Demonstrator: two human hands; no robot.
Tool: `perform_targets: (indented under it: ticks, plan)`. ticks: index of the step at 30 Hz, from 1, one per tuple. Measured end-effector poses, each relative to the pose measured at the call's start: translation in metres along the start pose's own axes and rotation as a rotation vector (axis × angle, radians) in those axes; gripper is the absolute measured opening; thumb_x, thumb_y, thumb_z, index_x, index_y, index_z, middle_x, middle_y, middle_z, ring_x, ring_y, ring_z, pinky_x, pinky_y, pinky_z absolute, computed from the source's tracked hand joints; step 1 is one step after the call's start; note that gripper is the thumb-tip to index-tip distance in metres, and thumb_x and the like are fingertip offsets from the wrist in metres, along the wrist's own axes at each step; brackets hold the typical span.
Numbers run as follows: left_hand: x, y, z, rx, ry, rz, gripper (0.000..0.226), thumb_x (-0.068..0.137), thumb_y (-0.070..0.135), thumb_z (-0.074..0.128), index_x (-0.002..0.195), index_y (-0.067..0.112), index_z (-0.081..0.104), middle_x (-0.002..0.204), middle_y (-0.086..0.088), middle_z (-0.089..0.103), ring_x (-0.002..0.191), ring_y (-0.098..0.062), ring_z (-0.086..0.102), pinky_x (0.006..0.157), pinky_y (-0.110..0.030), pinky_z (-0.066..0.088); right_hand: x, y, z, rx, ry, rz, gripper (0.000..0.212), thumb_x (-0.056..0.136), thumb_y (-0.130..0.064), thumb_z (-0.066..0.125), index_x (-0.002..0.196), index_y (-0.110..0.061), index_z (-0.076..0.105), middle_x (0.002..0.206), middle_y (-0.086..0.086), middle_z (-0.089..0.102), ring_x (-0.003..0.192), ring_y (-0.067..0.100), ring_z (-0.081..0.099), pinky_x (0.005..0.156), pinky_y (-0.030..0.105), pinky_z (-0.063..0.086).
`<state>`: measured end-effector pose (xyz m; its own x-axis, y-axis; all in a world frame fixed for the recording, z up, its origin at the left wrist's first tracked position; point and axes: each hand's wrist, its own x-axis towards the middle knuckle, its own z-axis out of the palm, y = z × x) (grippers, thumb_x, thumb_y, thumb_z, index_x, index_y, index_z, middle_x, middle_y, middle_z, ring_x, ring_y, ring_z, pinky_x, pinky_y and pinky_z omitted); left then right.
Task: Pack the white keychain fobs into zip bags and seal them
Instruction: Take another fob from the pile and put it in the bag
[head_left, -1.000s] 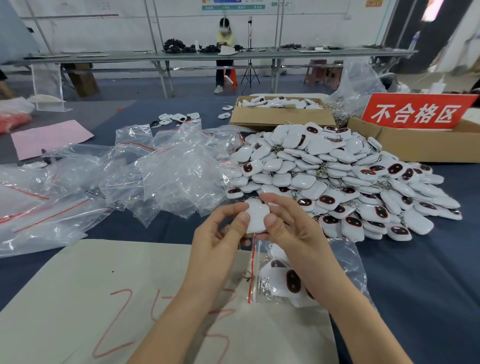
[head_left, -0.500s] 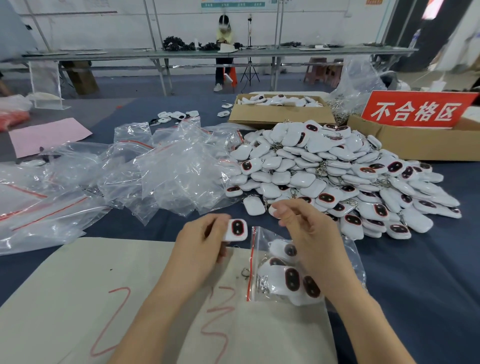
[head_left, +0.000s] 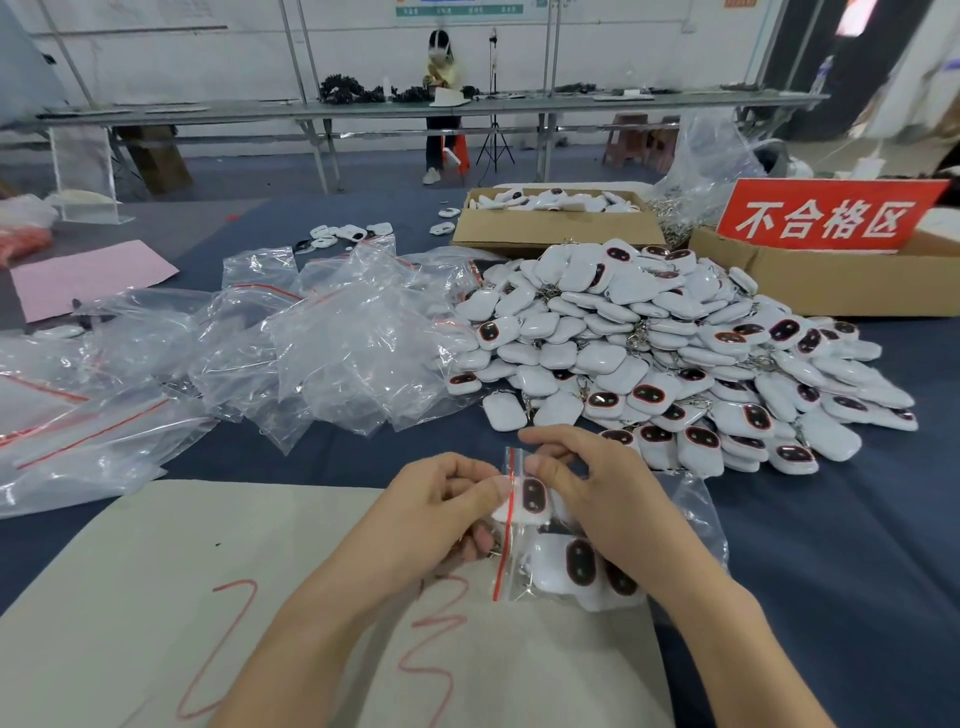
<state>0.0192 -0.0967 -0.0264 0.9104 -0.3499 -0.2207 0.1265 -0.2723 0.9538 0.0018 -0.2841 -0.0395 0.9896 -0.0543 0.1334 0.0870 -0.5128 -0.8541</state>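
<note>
A clear zip bag (head_left: 691, 525) with a red seal strip lies in front of me, its mouth to the left, with several white keychain fobs inside. My left hand (head_left: 441, 509) pushes a white fob (head_left: 532, 499) with a dark oval face through the mouth. My right hand (head_left: 587, 488) pinches the upper edge of the bag's mouth, holding it apart. A big heap of white fobs (head_left: 665, 353) lies beyond my hands on the dark blue table (head_left: 857, 545).
A pile of empty zip bags (head_left: 322, 343) spreads at the left. Under my arms lies a beige sheet (head_left: 156, 597) with red marks. Behind stand a cardboard box of fobs (head_left: 556, 223) and a second box with a red sign (head_left: 826, 218). A person stands at the far bench.
My left hand carried the fob from the heap's edge down to the bag and has slid it partly into the mouth. My right hand moved onto the bag's opening.
</note>
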Motion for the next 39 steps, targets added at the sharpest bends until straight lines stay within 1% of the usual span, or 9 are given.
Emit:
perform_targets:
  ticks: [7, 12, 16, 20, 24, 30, 34, 36, 39]
  plan:
    - [-0.010, 0.004, 0.016, 0.046, -0.199, 0.105, 0.035, 0.094, -0.005, 0.038, 0.101, 0.000, 0.072, 0.070, -0.005, 0.061, 0.054, -0.015, 0.044, 0.045, -0.018, 0.031, 0.001, -0.007, 0.001, 0.072, 0.038, -0.030, 0.034, 0.094, -0.009, 0.065, 0.099, -0.043, 0.067, 0.081, -0.025, 0.068, 0.081, -0.008, 0.062, 0.073, 0.004, 0.043]
    - [-0.005, -0.003, 0.014, 0.193, 0.058, 0.288, 0.055, 0.086, -0.010, 0.041, 0.083, 0.028, 0.081, 0.071, 0.015, 0.066, 0.065, -0.004, 0.056, 0.060, -0.012, 0.041, 0.000, -0.005, -0.005, 0.039, 0.155, -0.050, 0.023, 0.099, -0.024, 0.059, 0.109, -0.044, 0.067, 0.094, -0.024, 0.070, 0.096, -0.008, 0.062, 0.082, 0.009, 0.047]
    - [-0.003, -0.007, 0.011, 0.167, 0.177, 0.293, 0.050, 0.080, -0.001, 0.040, 0.073, 0.029, 0.080, 0.059, 0.000, 0.061, 0.050, -0.010, 0.048, 0.049, -0.010, 0.034, -0.001, 0.006, -0.016, -0.336, 0.347, 0.028, 0.027, 0.102, -0.029, 0.052, 0.126, -0.029, 0.065, 0.122, -0.010, 0.064, 0.118, 0.010, 0.054, 0.101, 0.032, 0.044]
    - [0.007, -0.014, 0.007, 0.193, 0.316, 0.284, 0.056, 0.082, -0.012, 0.040, 0.067, 0.028, 0.076, 0.070, 0.005, 0.072, 0.064, -0.007, 0.061, 0.060, -0.017, 0.044, -0.002, 0.008, -0.018, -0.639, 0.256, 0.208, 0.043, 0.100, -0.043, 0.052, 0.140, -0.029, 0.051, 0.140, -0.001, 0.050, 0.132, 0.021, 0.041, 0.107, 0.038, 0.033]
    - [0.012, -0.016, 0.007, 0.177, 0.360, 0.292, 0.056, 0.078, -0.013, 0.039, 0.067, 0.029, 0.075, 0.074, 0.009, 0.074, 0.070, -0.003, 0.062, 0.065, -0.010, 0.045, -0.002, 0.005, -0.016, -0.678, 0.234, 0.213, 0.044, 0.101, -0.035, 0.051, 0.144, -0.028, 0.044, 0.138, 0.003, 0.046, 0.128, 0.022, 0.038, 0.105, 0.034, 0.032]
    - [0.012, -0.017, 0.009, 0.160, 0.396, 0.312, 0.053, 0.082, -0.010, 0.041, 0.071, 0.029, 0.075, 0.071, 0.013, 0.071, 0.067, -0.003, 0.061, 0.060, -0.010, 0.043, -0.006, 0.000, -0.017, -0.442, 0.252, 0.158, 0.052, 0.097, -0.026, 0.055, 0.147, -0.033, 0.039, 0.126, 0.000, 0.054, 0.121, 0.018, 0.046, 0.100, 0.032, 0.040]
    - [0.004, -0.010, 0.011, 0.078, 0.363, 0.365, 0.052, 0.091, -0.010, 0.044, 0.079, 0.031, 0.075, 0.083, 0.011, 0.075, 0.080, -0.002, 0.065, 0.072, -0.010, 0.048, 0.000, -0.005, -0.016, 0.080, 0.300, 0.067, 0.052, 0.091, -0.019, 0.067, 0.135, -0.041, 0.050, 0.113, -0.015, 0.059, 0.102, -0.006, 0.057, 0.080, 0.007, 0.047]
    - [0.000, -0.004, 0.015, -0.012, 0.288, 0.404, 0.040, 0.098, 0.000, 0.051, 0.090, 0.030, 0.076, 0.090, 0.008, 0.076, 0.086, -0.003, 0.068, 0.077, -0.011, 0.049, 0.001, -0.011, -0.011, 0.248, 0.320, -0.053, 0.055, 0.089, -0.016, 0.071, 0.127, -0.051, 0.051, 0.115, -0.016, 0.059, 0.108, -0.006, 0.057, 0.089, 0.010, 0.049]
    - [-0.007, 0.005, 0.023, -0.182, 0.134, 0.414, 0.018, 0.099, 0.031, 0.061, 0.108, 0.025, 0.074, 0.098, 0.003, 0.077, 0.089, -0.004, 0.071, 0.075, -0.012, 0.052, -0.003, -0.018, 0.002, 0.223, 0.301, -0.276, 0.068, 0.086, -0.009, 0.076, 0.127, -0.055, 0.049, 0.121, -0.014, 0.054, 0.122, 0.004, 0.054, 0.101, 0.019, 0.047]
